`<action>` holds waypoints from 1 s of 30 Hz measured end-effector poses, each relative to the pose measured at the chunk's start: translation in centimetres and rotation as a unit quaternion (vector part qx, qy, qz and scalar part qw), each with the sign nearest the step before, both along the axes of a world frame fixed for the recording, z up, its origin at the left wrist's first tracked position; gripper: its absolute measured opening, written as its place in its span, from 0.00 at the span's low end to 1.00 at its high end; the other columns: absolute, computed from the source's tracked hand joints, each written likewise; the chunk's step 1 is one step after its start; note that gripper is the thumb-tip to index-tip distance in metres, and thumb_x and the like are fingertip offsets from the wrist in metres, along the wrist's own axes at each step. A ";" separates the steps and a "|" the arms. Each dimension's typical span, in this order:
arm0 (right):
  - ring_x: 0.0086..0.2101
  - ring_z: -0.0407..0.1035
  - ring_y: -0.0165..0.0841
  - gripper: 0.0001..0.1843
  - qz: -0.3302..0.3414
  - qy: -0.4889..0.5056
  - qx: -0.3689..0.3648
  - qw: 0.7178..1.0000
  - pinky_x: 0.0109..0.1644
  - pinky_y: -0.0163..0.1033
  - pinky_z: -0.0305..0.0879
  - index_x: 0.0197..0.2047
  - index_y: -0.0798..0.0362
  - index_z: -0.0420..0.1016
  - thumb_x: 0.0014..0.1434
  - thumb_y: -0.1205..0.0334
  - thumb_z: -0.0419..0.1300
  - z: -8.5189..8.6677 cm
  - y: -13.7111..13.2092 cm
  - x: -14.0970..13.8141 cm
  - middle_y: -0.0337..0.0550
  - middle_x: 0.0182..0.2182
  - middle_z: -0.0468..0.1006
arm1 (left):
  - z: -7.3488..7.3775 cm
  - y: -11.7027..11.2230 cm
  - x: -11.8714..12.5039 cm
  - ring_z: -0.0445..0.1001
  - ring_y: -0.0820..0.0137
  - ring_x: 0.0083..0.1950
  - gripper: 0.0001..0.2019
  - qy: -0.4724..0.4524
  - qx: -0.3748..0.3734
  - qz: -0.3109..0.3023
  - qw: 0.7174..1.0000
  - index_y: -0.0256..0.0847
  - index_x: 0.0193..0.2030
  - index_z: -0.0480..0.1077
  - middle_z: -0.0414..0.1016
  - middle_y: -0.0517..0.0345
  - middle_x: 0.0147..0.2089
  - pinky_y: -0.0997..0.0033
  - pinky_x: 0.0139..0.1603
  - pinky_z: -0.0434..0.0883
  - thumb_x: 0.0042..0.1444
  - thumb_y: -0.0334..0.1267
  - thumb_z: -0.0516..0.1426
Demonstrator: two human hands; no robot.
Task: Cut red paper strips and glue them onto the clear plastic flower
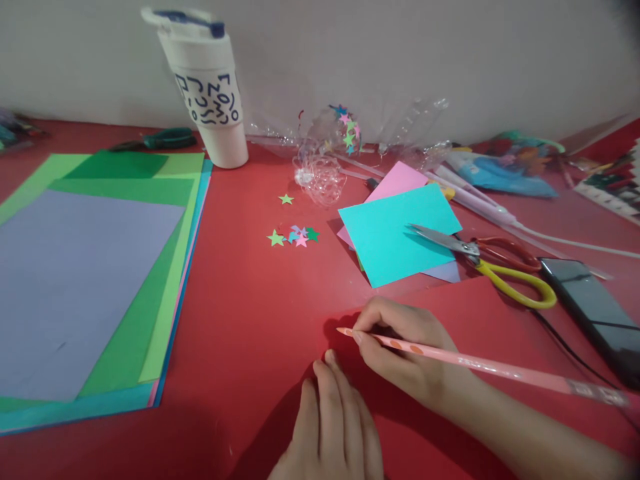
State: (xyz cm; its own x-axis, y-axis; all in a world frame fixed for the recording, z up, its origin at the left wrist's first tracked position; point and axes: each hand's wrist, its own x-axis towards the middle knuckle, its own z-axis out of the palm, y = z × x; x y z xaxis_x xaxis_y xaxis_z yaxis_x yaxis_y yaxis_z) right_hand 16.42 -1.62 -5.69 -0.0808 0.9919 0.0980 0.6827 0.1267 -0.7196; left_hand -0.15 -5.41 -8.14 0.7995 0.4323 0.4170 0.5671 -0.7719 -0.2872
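Note:
A pink pencil (493, 365) with orange dots rests in the pinch of my right hand (405, 347), its tip pointing left just above a red surface. My left hand (335, 427) lies flat, fingers extended and close together, a little below the pencil tip. Under both hands there seems to be a red sheet of paper (483, 313), hard to tell from the red table. Beyond my right hand, scissors (470, 250) with red and yellow handles lie partly over a turquoise paper (390, 233). Small paper stars (301, 239) lie further off, left of that paper.
Coloured sheets (90, 287) are stacked at the left. A white tumbler (223, 100) and green-handled pliers (170, 139) stand and lie behind them. Clear string (323, 180) and plastic wrapping sit at the back. At right are a phone (590, 300), a white cable and a pink corded tool (475, 197).

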 end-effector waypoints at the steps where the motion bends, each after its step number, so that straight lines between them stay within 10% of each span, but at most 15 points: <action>1: 0.17 0.62 0.24 0.08 -0.003 0.001 0.002 1.000 0.20 0.27 0.55 0.21 0.51 0.64 0.50 0.69 0.52 -0.1 0.0 0.0 0.33 0.16 0.69 | 0.0 0.0 0.0 0.78 0.62 0.40 0.19 0.000 -0.002 0.001 1.000 0.31 0.41 0.71 0.82 0.46 0.39 0.61 0.45 0.65 0.65 0.34 0.40; 30: 0.16 0.57 0.23 0.08 -0.025 -0.002 -0.005 1.000 0.18 0.27 0.51 0.20 0.51 0.61 0.49 0.69 0.52 -0.3 -0.4 0.3 0.32 0.14 0.64 | -0.6 -0.2 -0.3 0.77 0.59 0.42 0.19 0.007 0.013 -0.004 1.000 0.31 0.42 0.72 0.82 0.45 0.40 0.60 0.45 0.65 0.63 0.41 0.44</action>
State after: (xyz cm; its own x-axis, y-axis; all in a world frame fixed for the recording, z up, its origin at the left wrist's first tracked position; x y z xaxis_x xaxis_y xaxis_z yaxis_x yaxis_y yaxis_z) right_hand 16.68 -2.02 -6.03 -0.0321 0.9956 0.0878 0.6913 0.0855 -0.7175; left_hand -0.42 -5.58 -8.75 0.8092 0.4140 0.4170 0.5560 -0.7689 -0.3157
